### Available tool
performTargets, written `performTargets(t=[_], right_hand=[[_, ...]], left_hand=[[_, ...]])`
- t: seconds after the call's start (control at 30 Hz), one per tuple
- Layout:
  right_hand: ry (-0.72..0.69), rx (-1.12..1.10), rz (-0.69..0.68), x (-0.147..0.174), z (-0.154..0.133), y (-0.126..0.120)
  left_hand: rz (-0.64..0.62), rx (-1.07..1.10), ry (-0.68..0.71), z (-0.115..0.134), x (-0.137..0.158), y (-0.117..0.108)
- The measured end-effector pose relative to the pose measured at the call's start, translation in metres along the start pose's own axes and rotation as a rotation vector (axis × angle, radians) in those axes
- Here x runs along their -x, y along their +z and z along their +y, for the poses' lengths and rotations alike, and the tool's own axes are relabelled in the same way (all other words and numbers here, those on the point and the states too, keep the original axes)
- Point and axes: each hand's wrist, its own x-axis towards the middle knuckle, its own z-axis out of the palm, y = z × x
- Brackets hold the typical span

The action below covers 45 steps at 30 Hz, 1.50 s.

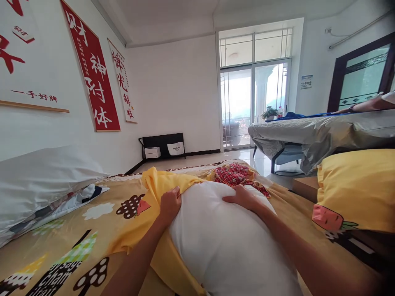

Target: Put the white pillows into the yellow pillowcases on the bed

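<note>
A plump white pillow (222, 234) lies in front of me on the printed bedsheet (101, 230). Its left side borders a loose yellow pillowcase (165, 187), which spreads over the sheet and runs down along the pillow toward me. My left hand (170, 204) has its fingers curled closed on the pillowcase edge at the pillow's left side. Resting on top of the pillow, my right hand (243, 197) has its thumb and fingers apart. Just beyond the pillow lies a crumpled red plaid cloth (233, 173).
A yellow pillow with a strawberry print (358, 189) sits at the right, by a cardboard box (305, 187). White bedding (46, 181) is heaped at the left. A covered table (308, 131) stands back right, where another person's arm (364, 105) rests. A black rack (162, 146) stands by the wall.
</note>
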Motion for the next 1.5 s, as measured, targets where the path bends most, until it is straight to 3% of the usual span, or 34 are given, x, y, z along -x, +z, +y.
performTargets(t=[0.13,0.3,0.43,0.53,0.67,0.77,0.87,1.0,1.1,1.2,1.33,1.43,1.5], right_hand=[[-0.136,-0.090,0.220,0.016,-0.044,-0.044],[-0.583,-0.023,0.750,0.060,-0.094,-0.083],[-1.034,0.212,1.129,0.086,-0.116,-0.079],[-1.224,0.328,1.184,0.082,-0.116,-0.059],[-1.202,0.300,1.047,0.059,-0.102,-0.023],[-1.148,0.238,0.943,0.052,-0.092,-0.005],[-1.124,0.203,0.872,0.053,-0.093,0.007],[-1.168,0.199,0.810,0.049,-0.102,0.024],[-1.204,0.228,0.819,0.040,-0.102,0.034],[-1.141,0.308,0.806,0.036,-0.094,0.026],[-1.012,0.261,0.744,0.040,-0.075,-0.017],[-0.803,0.159,0.755,0.045,-0.048,-0.050],[-0.615,0.071,0.778,0.052,-0.024,-0.055]], left_hand=[[0.128,0.044,0.024,-0.002,-0.018,-0.022],[0.433,0.271,0.019,-0.001,-0.037,-0.059],[0.669,0.402,0.078,0.000,-0.039,-0.078],[0.693,0.355,0.168,-0.002,-0.033,-0.082],[0.378,0.128,0.271,0.000,-0.024,-0.081],[0.183,0.112,0.167,0.012,-0.023,-0.082],[0.097,0.196,0.089,0.033,-0.022,-0.085],[0.054,0.232,0.193,0.065,-0.009,-0.086],[0.040,0.210,0.246,0.071,0.004,-0.079],[0.062,0.191,0.199,0.053,0.008,-0.065],[-0.001,0.056,0.071,0.020,0.003,-0.052],[-0.038,0.028,0.004,0.003,0.000,-0.055],[-0.028,0.090,0.009,-0.005,-0.001,-0.060]])
